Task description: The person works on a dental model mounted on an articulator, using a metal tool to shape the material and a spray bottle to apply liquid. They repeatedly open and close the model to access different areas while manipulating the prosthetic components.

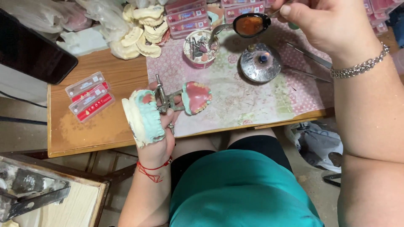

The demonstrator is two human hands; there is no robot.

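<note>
Left hand (162, 141) has its fingers wrapped round a hinged metal articulator (166, 101), swung open: pale green plaster halves, pink wax gums. Right hand (324, 23) pinches a spoon (248, 24) of orange wax above the burner (261, 63).

Left hand (162, 141) held a hinged dental articulator (166, 103) with pale plaster casts and pink wax gums, right hand (324, 23) held a spoon (248, 24) of amber liquid above a small burner (261, 62), patterned mat (252, 101) on wooden desk (84, 130), small tooth boxes (89, 96) well apart at left
</note>
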